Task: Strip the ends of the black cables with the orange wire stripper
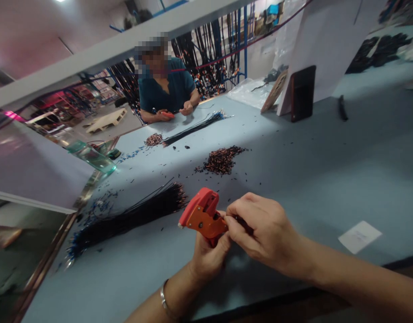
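My left hand (208, 256) grips the handle of an orange-red crimping tool (202, 216) from below, holding it just above the blue table (327, 179). My right hand (260, 231) is closed in a pinch at the tool's jaw, its fingertips pressed together on something small and dark that I cannot make out. A bundle of thin black wires (125, 219) lies on the table to the left of the tool. A pile of small brown-red terminals (222, 160) sits a little farther away, behind the tool.
Across the table a person in a dark teal shirt (166, 89) works with another red tool, with a second wire bundle (196, 127) and terminal pile (154, 139) in front. A dark phone (302, 93) stands at the back right. A white paper slip (360, 236) lies near the front edge.
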Demonstrator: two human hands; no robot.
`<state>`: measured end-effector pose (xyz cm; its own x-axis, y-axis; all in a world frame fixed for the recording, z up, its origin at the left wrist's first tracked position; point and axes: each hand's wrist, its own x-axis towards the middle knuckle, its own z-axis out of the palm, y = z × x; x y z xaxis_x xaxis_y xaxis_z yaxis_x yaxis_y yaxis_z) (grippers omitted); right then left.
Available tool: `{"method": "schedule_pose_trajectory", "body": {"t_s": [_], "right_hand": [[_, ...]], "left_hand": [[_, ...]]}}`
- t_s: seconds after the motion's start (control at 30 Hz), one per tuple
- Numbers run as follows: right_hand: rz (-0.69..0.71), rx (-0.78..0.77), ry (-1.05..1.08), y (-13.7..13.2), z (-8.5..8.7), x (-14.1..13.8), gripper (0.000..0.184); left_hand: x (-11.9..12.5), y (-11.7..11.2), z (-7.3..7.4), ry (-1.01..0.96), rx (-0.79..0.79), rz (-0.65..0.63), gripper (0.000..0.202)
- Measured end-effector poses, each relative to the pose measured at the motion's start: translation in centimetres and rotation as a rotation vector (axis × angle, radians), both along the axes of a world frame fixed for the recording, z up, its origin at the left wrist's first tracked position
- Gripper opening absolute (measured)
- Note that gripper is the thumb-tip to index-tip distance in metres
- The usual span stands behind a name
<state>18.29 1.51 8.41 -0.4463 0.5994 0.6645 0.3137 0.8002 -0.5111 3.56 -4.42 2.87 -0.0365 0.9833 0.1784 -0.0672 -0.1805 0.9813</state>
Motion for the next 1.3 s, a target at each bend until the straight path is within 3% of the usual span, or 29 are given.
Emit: {"method": "schedule_pose_trajectory", "body": {"t_s": [0.5,0.97,1.3], "right_hand": [[0.037,-0.043,-0.02,-0.1,-0.3,-0.2,0.023],[0.069,-0.143,-0.007,0.0,-0.4,-0.4,0.02],[0.022,-0.161,0.012,0.5,-0.7,-0.7,0.02]], "left_hand": [[0.4,0.1,0.5,0.031,0.045,0.051,0.024],[1.1,0.3,0.8,-0.008,-0.121,0.178,0.035],[1.3,1.0,0.8,-0.039,-0.106,0.288,0.033]]}}
